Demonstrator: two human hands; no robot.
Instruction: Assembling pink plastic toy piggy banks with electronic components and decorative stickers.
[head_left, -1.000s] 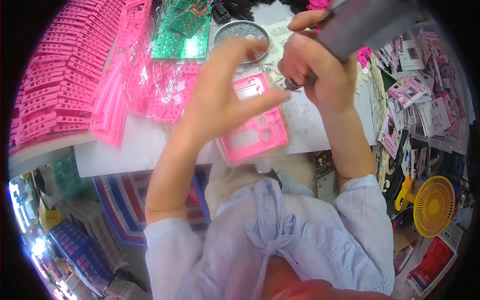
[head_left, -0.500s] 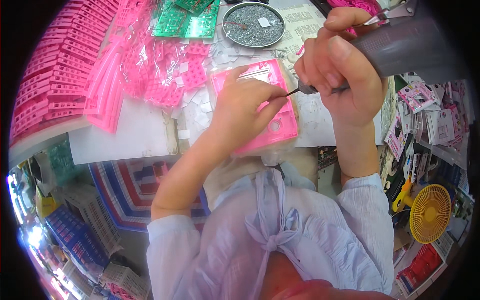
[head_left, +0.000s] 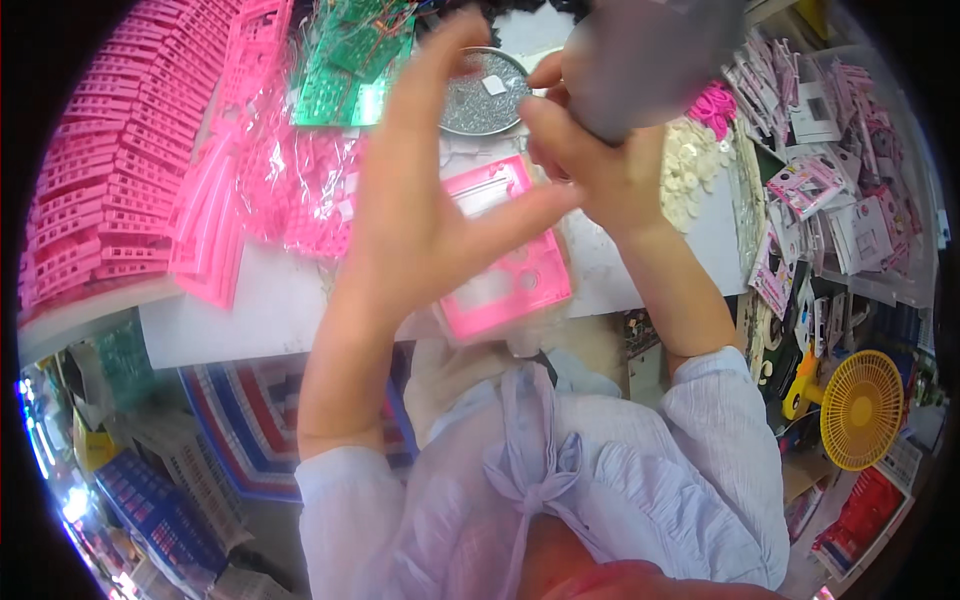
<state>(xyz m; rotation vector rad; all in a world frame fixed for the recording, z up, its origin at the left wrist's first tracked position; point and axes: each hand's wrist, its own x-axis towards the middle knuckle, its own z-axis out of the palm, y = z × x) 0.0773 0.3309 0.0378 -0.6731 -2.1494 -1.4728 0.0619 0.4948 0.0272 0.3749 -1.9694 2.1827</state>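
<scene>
Fingers spread and smeared by motion, my left hand (head_left: 415,210) is raised above the pink plastic casing (head_left: 545,290); nothing shows in its grasp. The casing lies on the white table in front of me, partly covered by that hand, and has a rectangular cutout and a round hole. My right hand (head_left: 610,180) is wrapped round a dark grey electric screwdriver (head_left: 660,60), held up beyond the casing and blurred. Its bit is hidden. Between the hands, farther back, sits a round metal dish (head_left: 470,130) of small grey screws with a white square piece on top.
Stacked pink casings (head_left: 110,150) fill the far left, beside bagged pink parts (head_left: 300,190) and green circuit boards (head_left: 350,70). Small off-white pieces (head_left: 690,170) lie to the right. Printed cards (head_left: 810,185) and a yellow fan (head_left: 860,410) are at the right side.
My left hand has lifted off the casing, its fingers opening. My right hand has drawn the screwdriver away from the casing, its body now turned more upright.
</scene>
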